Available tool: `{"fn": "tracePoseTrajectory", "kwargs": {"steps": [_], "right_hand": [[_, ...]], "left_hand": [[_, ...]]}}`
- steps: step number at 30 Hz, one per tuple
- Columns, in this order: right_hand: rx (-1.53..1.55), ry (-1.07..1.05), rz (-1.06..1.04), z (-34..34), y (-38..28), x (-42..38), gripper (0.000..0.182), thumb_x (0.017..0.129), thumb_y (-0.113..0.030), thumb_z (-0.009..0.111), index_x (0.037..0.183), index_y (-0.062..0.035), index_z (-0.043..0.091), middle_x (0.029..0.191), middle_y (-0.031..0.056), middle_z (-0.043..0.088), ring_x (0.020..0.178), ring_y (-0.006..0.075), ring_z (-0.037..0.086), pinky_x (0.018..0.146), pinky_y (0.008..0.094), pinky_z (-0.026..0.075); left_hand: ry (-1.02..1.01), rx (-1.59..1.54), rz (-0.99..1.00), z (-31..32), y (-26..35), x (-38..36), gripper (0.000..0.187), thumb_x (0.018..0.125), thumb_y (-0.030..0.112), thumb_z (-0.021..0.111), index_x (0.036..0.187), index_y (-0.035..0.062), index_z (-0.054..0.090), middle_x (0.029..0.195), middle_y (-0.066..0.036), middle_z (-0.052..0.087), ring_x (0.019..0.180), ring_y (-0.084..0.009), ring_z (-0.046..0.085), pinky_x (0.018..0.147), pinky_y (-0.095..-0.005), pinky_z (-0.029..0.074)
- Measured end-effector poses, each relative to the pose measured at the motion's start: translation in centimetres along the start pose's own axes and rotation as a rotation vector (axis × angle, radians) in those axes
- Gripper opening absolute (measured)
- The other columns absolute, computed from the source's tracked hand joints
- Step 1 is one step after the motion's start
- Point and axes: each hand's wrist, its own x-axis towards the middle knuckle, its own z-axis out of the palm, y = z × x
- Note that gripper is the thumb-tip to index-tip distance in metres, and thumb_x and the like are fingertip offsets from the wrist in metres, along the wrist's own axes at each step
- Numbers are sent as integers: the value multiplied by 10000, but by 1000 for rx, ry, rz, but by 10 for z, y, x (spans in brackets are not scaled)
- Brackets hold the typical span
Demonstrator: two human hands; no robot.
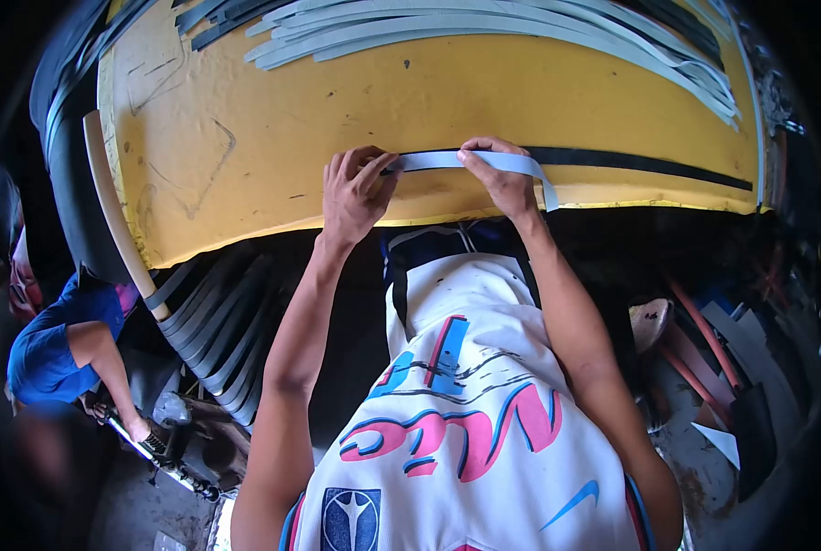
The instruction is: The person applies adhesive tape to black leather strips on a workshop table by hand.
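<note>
A narrow white strip [429, 161] is stretched between my two hands over the yellow tabletop [337, 101]. My left hand [359, 188] pinches its left end between thumb and fingers. Farther along, my right hand [502, 174] grips the same strip, and the loose end curls down past the wrist. Behind and to the right, a black strip [649, 165] lies along the tabletop near its front edge. Part of the black strip runs behind the white one, and its left end is hidden by my hands.
Several pale grey strips [484, 23] lie in a bundle across the table's far side. Dark strips [213, 340] hang from a pole [107, 184] at the left. A person in blue [66, 349] sits at the lower left. Scrap pieces [741, 386] lean at the lower right.
</note>
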Motion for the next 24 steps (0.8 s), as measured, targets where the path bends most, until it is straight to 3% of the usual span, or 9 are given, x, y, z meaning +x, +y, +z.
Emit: {"fn": "tracePoseTrajectory", "kwargs": {"steps": [8,24], "right_hand": [[-24,7,-7,0,1,1,230,891,-203,765,955,16,733,840,77,750,757,109,685,704,257,534],[-48,27,-6,2,-2,-2,214,881,-189,744,957,10,721,883,91,748,805,153,702,759,281,541]], "left_hand": [[58,-150,-38,0,-8,2,276,828,7,738,1083,110,728,1065,-82,685,978,-283,628,860,-389,487],[67,-18,-5,2,2,3,252,810,87,787,1055,127,742,1034,-47,673,949,-260,613,827,-383,476]]}}
